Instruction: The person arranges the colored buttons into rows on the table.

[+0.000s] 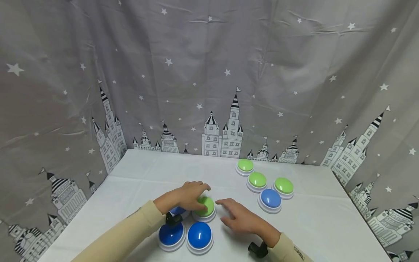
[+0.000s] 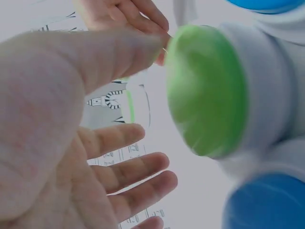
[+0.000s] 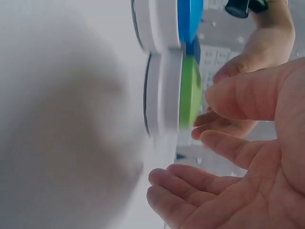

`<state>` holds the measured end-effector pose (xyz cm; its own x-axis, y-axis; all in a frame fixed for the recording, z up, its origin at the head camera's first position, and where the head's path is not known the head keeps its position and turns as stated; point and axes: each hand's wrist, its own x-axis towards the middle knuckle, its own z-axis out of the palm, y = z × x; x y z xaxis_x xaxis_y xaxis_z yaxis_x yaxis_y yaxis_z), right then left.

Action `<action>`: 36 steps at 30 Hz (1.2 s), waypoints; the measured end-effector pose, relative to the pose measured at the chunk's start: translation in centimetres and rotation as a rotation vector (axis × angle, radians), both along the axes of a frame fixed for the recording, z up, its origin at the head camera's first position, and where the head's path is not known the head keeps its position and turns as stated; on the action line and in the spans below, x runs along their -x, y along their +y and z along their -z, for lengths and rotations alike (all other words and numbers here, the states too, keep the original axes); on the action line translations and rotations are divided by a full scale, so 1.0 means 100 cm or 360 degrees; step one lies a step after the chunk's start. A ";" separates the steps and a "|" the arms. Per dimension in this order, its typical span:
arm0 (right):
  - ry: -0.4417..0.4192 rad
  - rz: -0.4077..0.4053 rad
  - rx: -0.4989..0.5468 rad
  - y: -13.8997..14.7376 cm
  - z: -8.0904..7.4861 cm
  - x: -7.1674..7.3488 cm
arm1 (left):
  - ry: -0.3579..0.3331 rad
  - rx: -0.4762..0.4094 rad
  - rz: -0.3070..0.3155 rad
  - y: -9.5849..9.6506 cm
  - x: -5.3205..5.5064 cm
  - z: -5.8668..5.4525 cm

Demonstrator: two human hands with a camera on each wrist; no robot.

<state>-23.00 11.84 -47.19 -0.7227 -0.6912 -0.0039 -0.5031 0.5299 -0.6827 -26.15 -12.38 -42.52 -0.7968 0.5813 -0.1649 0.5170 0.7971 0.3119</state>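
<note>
A push button with a green dome on a white base (image 1: 207,207) stands on the white table, between the two hands. My left hand (image 1: 188,195) is above its left side, fingers spread and holding nothing. In the left wrist view the left thumb (image 2: 114,55) points towards the green dome (image 2: 205,95); I cannot tell whether it touches. Just right of that button is my right hand (image 1: 240,218), fingers extended and apart, nothing in it. Two blue buttons (image 1: 200,235) (image 1: 171,234) stand in front, and another blue one (image 1: 178,210) is partly hidden under the left wrist.
Farther right, three green buttons (image 1: 245,165) (image 1: 257,179) (image 1: 283,186) and a blue button (image 1: 271,198) form a loose cluster. A grey curtain (image 1: 209,65) printed with castles and stars hangs behind the table (image 1: 154,171). Black wrist cameras (image 1: 258,250) sit on both wrists.
</note>
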 end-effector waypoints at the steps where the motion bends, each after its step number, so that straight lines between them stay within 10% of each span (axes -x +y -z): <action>1: 0.0003 0.0017 0.0004 0.003 0.000 0.002 | 0.0005 -0.0028 -0.0010 0.004 0.002 -0.002; 18: 0.0347 0.0414 0.0016 0.047 -0.011 0.068 | 0.0047 -0.0257 -0.0235 0.074 0.076 0.024; 36: 0.0034 0.0725 -0.0110 0.075 -0.004 0.146 | 0.0110 -0.0474 -0.0435 0.130 0.137 0.050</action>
<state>-37.64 19.31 -46.79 -0.9532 -0.3016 -0.0205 -0.2219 0.7441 -0.6302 -39.88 0.59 -47.56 -0.9319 0.3608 0.0379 0.3264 0.7881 0.5219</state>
